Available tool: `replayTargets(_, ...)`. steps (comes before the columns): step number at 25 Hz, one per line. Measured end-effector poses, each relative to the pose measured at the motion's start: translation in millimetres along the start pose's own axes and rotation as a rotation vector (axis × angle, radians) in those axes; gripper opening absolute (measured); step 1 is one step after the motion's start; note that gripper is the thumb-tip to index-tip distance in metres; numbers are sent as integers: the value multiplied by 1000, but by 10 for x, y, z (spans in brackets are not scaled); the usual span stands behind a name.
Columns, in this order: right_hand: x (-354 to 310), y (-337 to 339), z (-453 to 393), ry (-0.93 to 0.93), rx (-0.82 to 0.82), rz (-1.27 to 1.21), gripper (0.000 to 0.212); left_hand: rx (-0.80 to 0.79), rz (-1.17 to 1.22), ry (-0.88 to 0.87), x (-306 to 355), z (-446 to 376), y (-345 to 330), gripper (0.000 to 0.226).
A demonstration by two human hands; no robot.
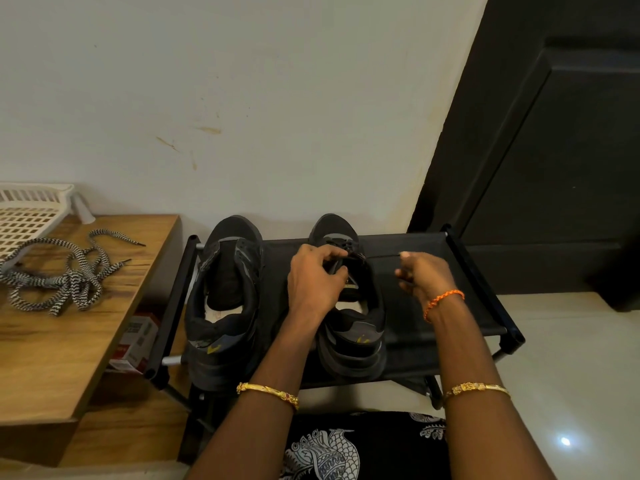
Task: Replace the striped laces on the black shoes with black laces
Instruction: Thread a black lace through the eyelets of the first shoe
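Two black shoes stand on a black fabric rack (415, 351), toes toward the wall. The left shoe (225, 306) has no lace and its tongue is pulled up. My left hand (317, 278) rests on the right shoe (353, 327), fingers pinching its tongue and upper eyelets. A thin black lace (382, 256) runs taut from that shoe to my right hand (424, 275), which pinches its end out to the right. The black-and-white striped laces (59, 275) lie in a loose tangle on the wooden table at the left.
The wooden table (52, 358) stands left of the rack, with a white plastic basket (24, 213) at its back corner. A red-and-white box (135, 341) sits under the table. A dark door (554, 150) is at the right, pale floor (571, 375) below it.
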State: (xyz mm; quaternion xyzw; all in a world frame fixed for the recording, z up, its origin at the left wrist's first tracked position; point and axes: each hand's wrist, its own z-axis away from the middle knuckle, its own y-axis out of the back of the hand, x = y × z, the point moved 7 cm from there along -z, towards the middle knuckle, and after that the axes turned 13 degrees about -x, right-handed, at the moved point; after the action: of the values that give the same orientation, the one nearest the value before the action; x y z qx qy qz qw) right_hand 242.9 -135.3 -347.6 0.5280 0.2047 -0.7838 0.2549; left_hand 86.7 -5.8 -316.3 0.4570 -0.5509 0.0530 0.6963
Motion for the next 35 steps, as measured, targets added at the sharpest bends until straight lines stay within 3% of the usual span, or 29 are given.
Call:
replayTargets(3, 75, 385, 109, -45, 178, -203, 10, 4, -1, -18, -29, 49, 3, 33)
replayTargets(7, 180, 743, 302, -49, 399, -391, 19, 68, 21, 33, -118, 103, 37, 36)
replayTargets(8, 155, 782, 337, -21, 464, -306, 17, 91, 33, 60, -151, 122, 51, 36)
replayTargets(10, -34, 782, 439, 117, 648, 105, 16, 112, 53, 112, -210, 167, 43, 35)
replayTargets(11, -175, 636, 471, 236, 659, 315, 21, 103, 63, 131, -237, 183, 19, 33)
replayTargets(13, -293, 116, 361, 409, 345, 562, 26, 76, 89, 151, -277, 195, -31, 29)
replayTargets(15, -149, -387, 248, 341, -62, 554, 28, 75, 106, 160, -290, 197, -33, 27)
replayTargets(16, -81, -509, 225, 303, -154, 489, 28, 80, 110, 160, -290, 196, -26, 27)
replayTargets(23, -38, -241, 248, 366, 43, 334, 18, 81, 169, 181, -312, 221, -45, 27)
replayTargets(26, -37, 159, 300, 345, 266, 176, 18, 83, 204, 191, -332, 222, -45, 31)
replayTargets(30, 170, 789, 394, 160, 543, -92, 21, 75, 222, 186, -374, 184, -53, 41)
replayTargets(33, 195, 829, 451, 77, 612, 5, 24, 18, 245, 191, -401, 141, -84, 47)
replayTargets(35, 51, 625, 409, 120, 519, 233, 25, -12, 271, 181, -395, 124, -120, 43)
